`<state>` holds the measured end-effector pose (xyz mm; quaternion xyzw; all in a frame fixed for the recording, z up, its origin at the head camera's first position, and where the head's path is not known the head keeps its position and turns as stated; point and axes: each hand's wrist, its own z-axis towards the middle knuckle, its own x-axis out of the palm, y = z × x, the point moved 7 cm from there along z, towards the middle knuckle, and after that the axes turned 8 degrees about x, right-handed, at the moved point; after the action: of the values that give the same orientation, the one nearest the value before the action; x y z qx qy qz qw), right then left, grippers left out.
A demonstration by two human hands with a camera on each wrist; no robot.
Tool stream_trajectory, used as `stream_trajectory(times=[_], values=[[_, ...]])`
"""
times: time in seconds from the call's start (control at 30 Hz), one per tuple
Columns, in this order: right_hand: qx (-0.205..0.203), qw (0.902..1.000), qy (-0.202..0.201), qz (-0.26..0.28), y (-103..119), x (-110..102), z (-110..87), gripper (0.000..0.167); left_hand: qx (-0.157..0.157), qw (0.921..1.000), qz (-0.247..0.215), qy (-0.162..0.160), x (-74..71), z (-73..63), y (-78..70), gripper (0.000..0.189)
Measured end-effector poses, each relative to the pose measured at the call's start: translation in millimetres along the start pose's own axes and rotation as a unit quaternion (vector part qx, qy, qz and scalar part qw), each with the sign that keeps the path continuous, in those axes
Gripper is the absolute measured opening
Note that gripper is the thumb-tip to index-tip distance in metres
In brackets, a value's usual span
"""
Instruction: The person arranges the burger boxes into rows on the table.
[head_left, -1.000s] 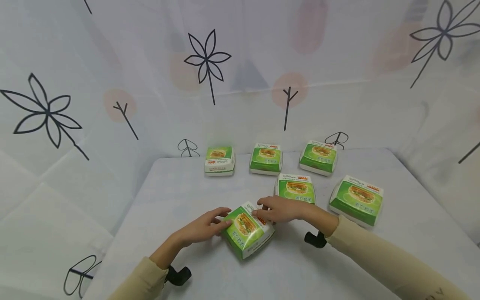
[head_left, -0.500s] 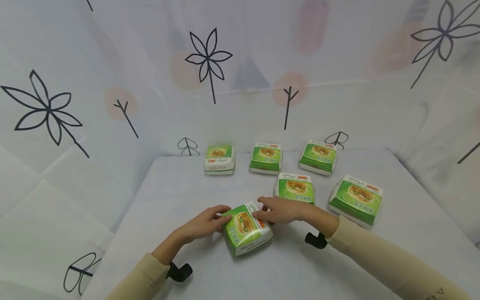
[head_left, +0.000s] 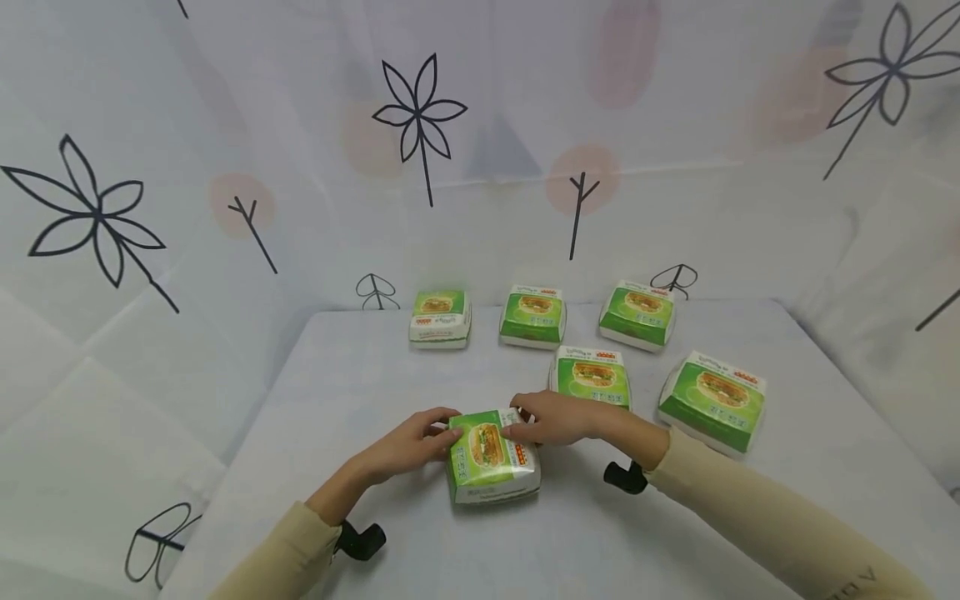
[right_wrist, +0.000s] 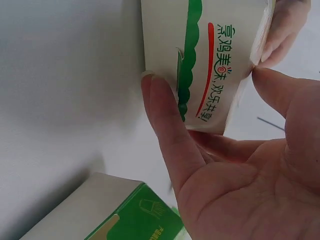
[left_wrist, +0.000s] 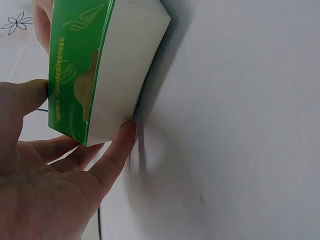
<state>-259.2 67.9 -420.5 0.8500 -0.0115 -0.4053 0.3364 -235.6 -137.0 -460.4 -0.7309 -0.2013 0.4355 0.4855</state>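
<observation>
A green-and-white burger box (head_left: 487, 458) with a burger picture on its lid sits between my two hands near the middle of the table. My left hand (head_left: 408, 446) grips its left back corner, thumb on the lid's edge and fingers along the side. On the opposite side my right hand (head_left: 558, 419) holds the right back corner, its thumb over the white end of the lid. The left wrist view shows the green side (left_wrist: 75, 70) with a brown tab shape. In the right wrist view, the box's white side (right_wrist: 215, 65) bears red and green lettering.
Just behind my right hand stands another burger box (head_left: 592, 377), partly hidden by it. A further burger box (head_left: 714, 400) lies to the right. Along the back edge are three more: left box (head_left: 440, 319), middle box (head_left: 532, 317), right box (head_left: 637, 315). Patterned white cloth (head_left: 480, 167) hangs behind.
The held burger box has turned clockwise as seen from above, so its front side now faces me nearly squarely. Both hands have stayed at it with little movement.
</observation>
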Motion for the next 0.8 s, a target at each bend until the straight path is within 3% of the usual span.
stream_trajectory(times=[0.33,0.8], values=[[-0.018,0.9994,-0.022,-0.021,6,-6,6.5,0.060,-0.028,0.9994,-0.011,-0.017,-1.3,-8.4,4.4,0.067],[-0.011,0.9992,-0.009,-0.037,9,-2,-2.0,0.047,-0.014,0.9998,-0.011,-0.002,-1.2,-0.7,0.3,0.063]])
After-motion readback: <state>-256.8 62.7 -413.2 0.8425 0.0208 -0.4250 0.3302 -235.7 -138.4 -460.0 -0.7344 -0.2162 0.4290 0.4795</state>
